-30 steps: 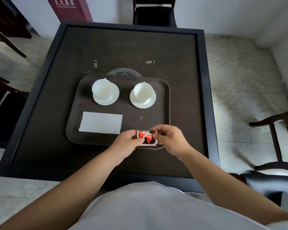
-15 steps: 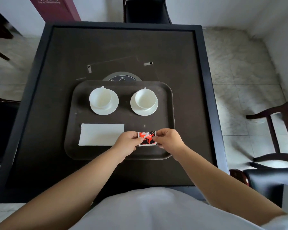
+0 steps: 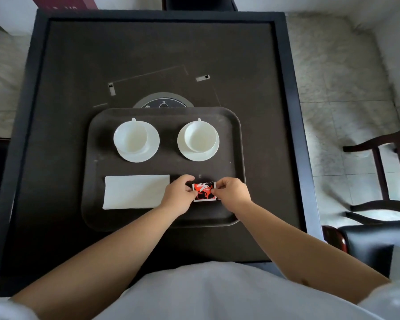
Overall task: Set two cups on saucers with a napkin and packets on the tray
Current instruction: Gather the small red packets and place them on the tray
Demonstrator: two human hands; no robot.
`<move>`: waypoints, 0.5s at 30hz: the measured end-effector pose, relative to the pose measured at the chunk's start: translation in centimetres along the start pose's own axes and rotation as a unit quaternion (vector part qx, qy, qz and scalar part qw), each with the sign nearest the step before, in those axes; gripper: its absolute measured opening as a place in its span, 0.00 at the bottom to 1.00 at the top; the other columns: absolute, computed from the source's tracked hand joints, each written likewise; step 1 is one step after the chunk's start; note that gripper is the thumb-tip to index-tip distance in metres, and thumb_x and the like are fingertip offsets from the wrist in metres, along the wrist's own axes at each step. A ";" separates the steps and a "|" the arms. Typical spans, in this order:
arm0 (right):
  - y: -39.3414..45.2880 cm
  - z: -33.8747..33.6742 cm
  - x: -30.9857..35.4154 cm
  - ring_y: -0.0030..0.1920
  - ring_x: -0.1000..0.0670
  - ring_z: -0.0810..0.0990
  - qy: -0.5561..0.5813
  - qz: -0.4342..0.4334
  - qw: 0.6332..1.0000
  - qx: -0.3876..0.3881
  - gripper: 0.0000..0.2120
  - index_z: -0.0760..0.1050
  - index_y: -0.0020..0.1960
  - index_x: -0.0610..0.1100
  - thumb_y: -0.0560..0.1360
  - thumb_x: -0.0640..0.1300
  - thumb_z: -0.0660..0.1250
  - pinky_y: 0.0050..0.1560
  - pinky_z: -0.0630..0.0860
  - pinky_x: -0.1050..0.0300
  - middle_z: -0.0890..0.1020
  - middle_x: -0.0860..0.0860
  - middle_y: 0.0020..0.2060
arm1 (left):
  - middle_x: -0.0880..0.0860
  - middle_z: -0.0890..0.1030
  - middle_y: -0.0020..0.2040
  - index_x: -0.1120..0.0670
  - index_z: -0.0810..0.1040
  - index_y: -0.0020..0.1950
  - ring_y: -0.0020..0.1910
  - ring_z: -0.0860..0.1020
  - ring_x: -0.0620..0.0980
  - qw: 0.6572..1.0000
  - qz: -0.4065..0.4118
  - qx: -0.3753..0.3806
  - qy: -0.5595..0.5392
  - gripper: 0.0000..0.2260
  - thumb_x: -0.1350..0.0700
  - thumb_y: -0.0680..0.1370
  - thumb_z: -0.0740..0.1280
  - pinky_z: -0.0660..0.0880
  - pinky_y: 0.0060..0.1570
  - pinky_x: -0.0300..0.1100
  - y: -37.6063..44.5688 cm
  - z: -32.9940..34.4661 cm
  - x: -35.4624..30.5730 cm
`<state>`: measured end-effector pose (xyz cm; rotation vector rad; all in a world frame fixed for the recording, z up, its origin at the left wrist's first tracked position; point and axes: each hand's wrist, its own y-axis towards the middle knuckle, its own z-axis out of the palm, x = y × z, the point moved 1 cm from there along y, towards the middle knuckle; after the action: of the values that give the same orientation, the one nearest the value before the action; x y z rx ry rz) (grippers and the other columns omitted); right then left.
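Observation:
A dark tray [image 3: 97, 218] lies on the black table. Two white cups stand on white saucers at its far side: the left cup [image 3: 131, 140] and the right cup [image 3: 200, 139]. A white napkin [image 3: 134, 191] lies flat at the tray's near left. To the napkin's right, a red and black packet [image 3: 203, 191] is pinched from both sides over the tray floor: my left hand [image 3: 179, 197] grips its left edge, my right hand [image 3: 232, 192] its right edge. I cannot tell whether one packet or a stack is held.
A round grey panel [image 3: 163, 103] is set into the table [image 3: 56, 158] just beyond the tray. A dark wooden chair [image 3: 383, 172] stands on the tiled floor to the right, another chair [image 3: 199, 3] at the far side.
Both hands carried the packet forward from the tray's near rim onto its floor beside the napkin. The head view shifted, so the tray sits lower in frame.

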<state>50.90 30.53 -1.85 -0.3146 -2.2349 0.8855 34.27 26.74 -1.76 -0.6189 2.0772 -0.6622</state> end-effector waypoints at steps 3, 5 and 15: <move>0.2 0.2 0.1 0.41 0.54 0.79 -0.030 -0.024 0.999 -0.001 0.09 0.77 0.51 0.53 0.72 0.45 0.72 0.36 0.71 0.61 0.82 0.56 0.41 | 0.52 0.82 0.48 0.50 0.77 0.63 0.44 0.78 0.50 0.999 0.019 -0.004 0.029 0.13 0.58 0.78 0.70 0.71 0.41 0.41 0.2 0.1 0.1; 0.3 0.4 0.1 0.42 0.53 0.79 -0.040 -0.037 0.998 0.006 0.15 0.77 0.58 0.53 0.73 0.45 0.71 0.39 0.71 0.60 0.82 0.56 0.41 | 0.52 0.83 0.50 0.50 0.77 0.62 0.44 0.77 0.49 0.998 0.030 -0.005 0.052 0.13 0.58 0.79 0.69 0.71 0.41 0.40 0.3 0.2 0.1; 0.3 0.5 -0.2 0.45 0.51 0.75 -0.105 -0.112 0.988 -0.009 0.16 0.78 0.61 0.47 0.74 0.43 0.71 0.45 0.70 0.59 0.80 0.47 0.51 | 0.54 0.76 0.55 0.51 0.77 0.63 0.54 0.77 0.54 0.987 0.088 -0.027 0.128 0.14 0.56 0.78 0.69 0.74 0.51 0.45 0.0 0.4 -0.1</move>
<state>50.72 30.43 -2.40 0.0234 -2.4142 0.8085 34.63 26.73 -1.89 -0.3899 2.3635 -0.6121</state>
